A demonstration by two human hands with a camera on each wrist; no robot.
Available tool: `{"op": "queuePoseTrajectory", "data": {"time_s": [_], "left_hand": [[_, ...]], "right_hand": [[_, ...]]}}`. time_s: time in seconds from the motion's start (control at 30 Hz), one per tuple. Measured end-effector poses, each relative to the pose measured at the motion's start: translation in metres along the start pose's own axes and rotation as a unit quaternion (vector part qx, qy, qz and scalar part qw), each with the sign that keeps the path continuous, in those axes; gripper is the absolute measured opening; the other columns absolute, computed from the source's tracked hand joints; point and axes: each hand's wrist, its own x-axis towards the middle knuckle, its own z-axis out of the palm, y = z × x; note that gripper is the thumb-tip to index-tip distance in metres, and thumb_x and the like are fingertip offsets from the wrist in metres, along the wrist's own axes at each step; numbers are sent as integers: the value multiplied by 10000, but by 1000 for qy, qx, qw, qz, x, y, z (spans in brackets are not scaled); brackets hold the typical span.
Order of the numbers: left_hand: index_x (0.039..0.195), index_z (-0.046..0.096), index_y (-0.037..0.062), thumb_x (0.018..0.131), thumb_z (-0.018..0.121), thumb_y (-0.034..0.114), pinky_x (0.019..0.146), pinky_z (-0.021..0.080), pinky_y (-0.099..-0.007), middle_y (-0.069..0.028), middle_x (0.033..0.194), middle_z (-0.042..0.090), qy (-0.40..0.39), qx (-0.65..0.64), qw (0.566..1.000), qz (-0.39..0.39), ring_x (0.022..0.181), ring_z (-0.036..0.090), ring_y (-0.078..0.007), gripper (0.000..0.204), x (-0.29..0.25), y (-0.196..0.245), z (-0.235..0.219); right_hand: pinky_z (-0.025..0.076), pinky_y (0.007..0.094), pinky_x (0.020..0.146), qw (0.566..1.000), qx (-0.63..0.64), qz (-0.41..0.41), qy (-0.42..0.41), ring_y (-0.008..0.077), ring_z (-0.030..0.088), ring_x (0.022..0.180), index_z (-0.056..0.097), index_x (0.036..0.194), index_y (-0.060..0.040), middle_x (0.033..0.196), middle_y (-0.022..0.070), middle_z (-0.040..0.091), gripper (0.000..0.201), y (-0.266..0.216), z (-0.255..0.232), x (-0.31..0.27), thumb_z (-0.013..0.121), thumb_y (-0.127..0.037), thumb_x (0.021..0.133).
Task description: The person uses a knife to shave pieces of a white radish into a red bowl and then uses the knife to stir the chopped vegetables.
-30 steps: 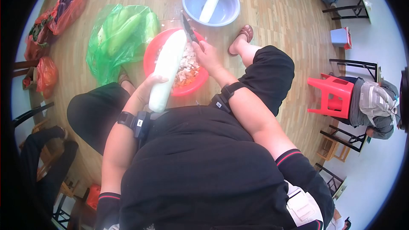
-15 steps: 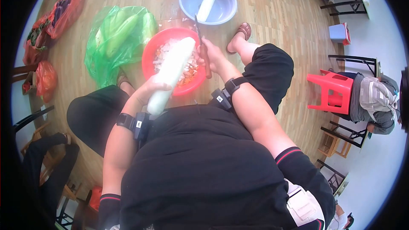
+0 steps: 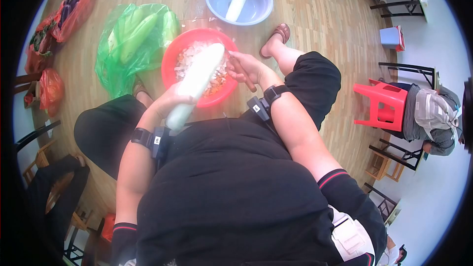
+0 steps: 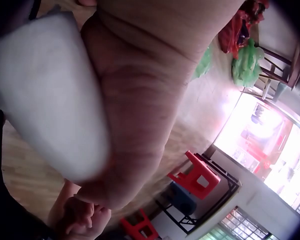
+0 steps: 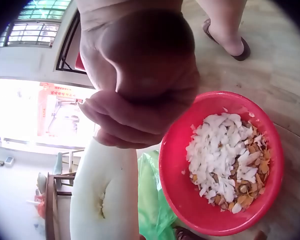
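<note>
A long white peeled vegetable (image 3: 199,74) slants over the red basin (image 3: 169,61) in the head view. My left hand (image 3: 171,102) grips it near its lower end; the left wrist view shows the thumb side along the white surface (image 4: 50,95). My right hand (image 3: 252,68) holds a knife by its brown handle (image 3: 251,84), which sticks out below the fingers beside the vegetable's upper end. The blade is hidden. In the right wrist view the curled right hand (image 5: 140,95) overlaps the vegetable (image 5: 102,185), whose side has a small split. White and orange-brown scraps lie in the basin.
A blue basin (image 3: 210,7) with another white vegetable (image 3: 238,4) stands farther forward. Left of the red basin lies a green plastic bag (image 3: 106,59) of long pale-green vegetables. Red bags (image 3: 74,17) line the left side; a red stool (image 3: 382,101) is at right, near another person.
The knife has turned: its blade pointed forward before, and now the handle slants toward the lower right. The vegetable's upper end has shifted right and tilted more, with the left hand still gripping it.
</note>
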Motion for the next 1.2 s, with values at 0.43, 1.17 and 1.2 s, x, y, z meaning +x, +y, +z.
{"op": "queuePoseTrajectory", "data": {"time_s": [0.43,1.17,1.2], "left_hand": [[1196,462,-25,661,690,235,666,536,-324,-126,957,565,73,24,997,-19,823,610,-207,637,3,11,-4],[1149,491,-16,621,683,234,723,502,-294,-97,946,567,21,152,988,19,815,582,-161,614,4,4,-1],[1150,489,-17,623,681,241,711,503,-295,-101,948,568,27,151,988,17,806,584,-165,617,4,5,0]], "right_hand": [[297,208,339,999,-36,28,4,100,371,376,476,801,-65,598,47,477,464,4,2,-9,302,-452,989],[333,221,317,994,-81,41,58,128,427,371,509,836,-24,599,114,561,542,8,-6,-1,255,-476,995],[333,220,318,994,-87,44,55,128,429,374,508,833,-26,599,114,560,545,7,-6,-1,247,-476,996]]}}
